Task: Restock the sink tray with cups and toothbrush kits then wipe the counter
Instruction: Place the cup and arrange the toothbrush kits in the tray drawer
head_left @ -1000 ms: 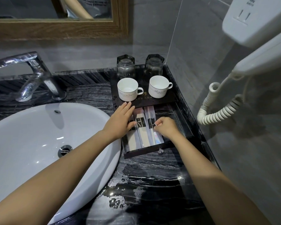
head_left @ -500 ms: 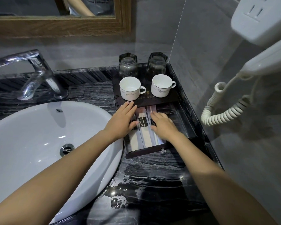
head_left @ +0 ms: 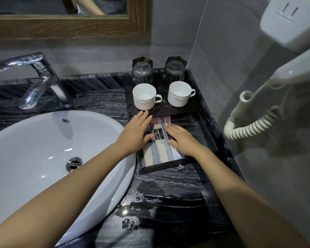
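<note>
A dark tray (head_left: 195, 109) stands in the counter's back right corner with its drawer (head_left: 161, 167) pulled out toward me. On its top stand two white cups (head_left: 144, 96) (head_left: 179, 93) and, behind them, two upturned glasses (head_left: 142, 70) (head_left: 174, 69). Several wrapped toothbrush kits (head_left: 158, 138) lie side by side in the drawer. My left hand (head_left: 134, 134) lies flat over the kits on the left, fingers straight. My right hand (head_left: 182, 140) presses flat on the kits at the right.
A white basin (head_left: 34, 149) fills the left, with a chrome tap (head_left: 39, 81) behind it. The black marble counter (head_left: 165, 203) in front of the drawer is wet. A wall-mounted hair dryer (head_left: 293, 51) with a coiled cord (head_left: 243, 126) hangs at the right.
My right hand has gone from curled fingers pinching a kit to lying flat on the kits. My left hand has stayed flat on the left side of the drawer.
</note>
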A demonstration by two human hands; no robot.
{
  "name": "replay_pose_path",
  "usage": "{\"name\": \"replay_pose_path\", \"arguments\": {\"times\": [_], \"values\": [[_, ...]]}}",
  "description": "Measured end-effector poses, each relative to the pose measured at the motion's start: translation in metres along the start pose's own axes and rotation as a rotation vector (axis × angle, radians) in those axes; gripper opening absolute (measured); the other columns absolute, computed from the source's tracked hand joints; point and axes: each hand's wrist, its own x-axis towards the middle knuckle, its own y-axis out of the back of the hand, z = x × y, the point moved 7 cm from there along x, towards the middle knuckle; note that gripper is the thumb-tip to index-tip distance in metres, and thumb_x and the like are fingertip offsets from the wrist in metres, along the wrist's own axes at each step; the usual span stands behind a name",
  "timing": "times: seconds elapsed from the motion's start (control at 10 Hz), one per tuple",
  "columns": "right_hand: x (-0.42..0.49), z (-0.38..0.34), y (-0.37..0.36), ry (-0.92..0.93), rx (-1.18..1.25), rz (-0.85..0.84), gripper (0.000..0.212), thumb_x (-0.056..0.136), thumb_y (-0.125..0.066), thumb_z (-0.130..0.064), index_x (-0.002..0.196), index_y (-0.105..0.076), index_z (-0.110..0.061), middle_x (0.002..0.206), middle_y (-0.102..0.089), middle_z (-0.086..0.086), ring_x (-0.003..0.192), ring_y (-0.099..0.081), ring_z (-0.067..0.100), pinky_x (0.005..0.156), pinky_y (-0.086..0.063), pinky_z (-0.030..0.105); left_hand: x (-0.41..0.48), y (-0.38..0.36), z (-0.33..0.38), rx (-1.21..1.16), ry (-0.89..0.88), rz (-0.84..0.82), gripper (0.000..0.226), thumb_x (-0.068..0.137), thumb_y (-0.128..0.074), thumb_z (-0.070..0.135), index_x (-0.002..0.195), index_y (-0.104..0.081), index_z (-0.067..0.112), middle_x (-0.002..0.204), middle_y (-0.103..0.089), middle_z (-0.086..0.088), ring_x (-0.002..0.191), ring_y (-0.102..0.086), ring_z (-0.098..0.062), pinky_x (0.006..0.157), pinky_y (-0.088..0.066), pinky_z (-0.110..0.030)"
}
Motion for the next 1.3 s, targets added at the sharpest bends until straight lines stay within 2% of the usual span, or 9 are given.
{"name": "replay_pose_path", "arguments": {"times": [0.3,0.4,0.6,0.7,0.8,0.9,1.0,1.1,1.3], "values": [[-0.004,0.008,0.006,-0.08,0.022,0.045,0.065,0.096,-0.043,-0.037,0.15,-0.011,-0.022,0.159,-0.012,-0.004,0.146,-0.007,0.016,0.12,-0.009,0.038,0.0,0.002,0.0,-0.006,-0.002,-0.013,0.068,0.093,-0.045,0.041,0.147,-0.017,0.011,0.158,-0.01,-0.009,0.146,-0.003,-0.022,0.119,-0.002,-0.031],[-0.008,0.011,0.013,-0.081,-0.038,0.079,0.062,0.097,-0.04,-0.038,0.15,-0.012,-0.022,0.16,-0.011,-0.005,0.146,-0.007,0.015,0.119,-0.006,0.036,0.0,0.003,0.0,-0.001,-0.004,-0.014,0.068,0.093,-0.044,0.041,0.147,-0.017,0.011,0.158,-0.011,-0.008,0.146,-0.003,-0.022,0.118,-0.002,-0.03],[-0.014,0.012,0.01,-0.064,-0.167,-0.051,0.064,0.096,-0.042,-0.037,0.15,-0.012,-0.022,0.16,-0.007,-0.005,0.147,0.0,0.015,0.119,0.002,0.038,0.0,0.002,0.001,0.012,-0.002,-0.013,0.068,0.093,-0.045,0.041,0.147,-0.016,0.011,0.158,-0.01,-0.009,0.146,-0.003,-0.022,0.118,-0.003,-0.031],[-0.016,0.012,0.011,-0.071,-0.157,-0.096,0.062,0.097,-0.042,-0.034,0.15,-0.012,-0.022,0.16,-0.008,-0.003,0.147,-0.001,0.015,0.12,0.0,0.037,0.0,0.003,0.001,0.011,-0.013,-0.014,0.068,0.093,-0.045,0.041,0.147,-0.017,0.011,0.158,-0.011,-0.009,0.146,-0.004,-0.023,0.118,-0.004,-0.031],[-0.022,0.009,0.017,-0.092,-0.056,-0.043,0.065,0.094,-0.05,-0.034,0.149,-0.018,-0.02,0.158,-0.018,0.0,0.146,-0.011,0.02,0.118,-0.012,0.039,0.0,0.004,0.0,0.005,-0.02,-0.017,0.068,0.093,-0.046,0.04,0.147,-0.018,0.011,0.158,-0.012,-0.009,0.146,-0.005,-0.023,0.118,-0.004,-0.031],[-0.031,0.01,0.026,-0.21,0.052,0.104,0.063,0.086,-0.062,-0.033,0.141,-0.036,-0.015,0.141,-0.045,0.006,0.133,-0.035,0.024,0.108,-0.035,0.04,-0.001,0.004,0.0,0.005,-0.018,-0.014,0.068,0.092,-0.047,0.039,0.147,-0.018,0.011,0.158,-0.012,-0.01,0.146,-0.005,-0.023,0.118,-0.005,-0.031],[-0.038,0.019,0.023,-0.408,0.128,0.104,0.042,0.083,-0.066,-0.022,0.121,-0.052,-0.011,0.119,-0.06,0.011,0.107,-0.057,0.027,0.089,-0.048,0.036,0.0,0.002,0.0,0.009,-0.014,-0.012,0.069,0.092,-0.048,0.039,0.147,-0.017,0.011,0.158,-0.011,-0.01,0.146,-0.005,-0.023,0.119,-0.004,-0.032],[-0.041,0.018,0.018,-0.517,0.17,0.051,0.024,0.083,-0.063,-0.009,0.106,-0.061,-0.002,0.111,-0.064,0.014,0.098,-0.063,0.03,0.083,-0.052,0.036,0.0,0.002,0.0,0.012,-0.016,-0.007,0.068,0.092,-0.048,0.038,0.147,-0.017,0.011,0.158,-0.011,-0.01,0.146,-0.005,-0.023,0.119,-0.004,-0.032],[-0.042,0.021,0.015,-0.638,0.3,-0.005,0.034,0.079,-0.069,-0.009,0.11,-0.06,0.0,0.118,-0.062,0.015,0.106,-0.06,0.03,0.091,-0.051,0.036,0.0,0.002,-0.001,0.01,-0.02,-0.012,0.069,0.092,-0.049,0.037,0.147,-0.018,0.01,0.158,-0.012,-0.01,0.146,-0.005,-0.024,0.118,-0.004,-0.031]]}}
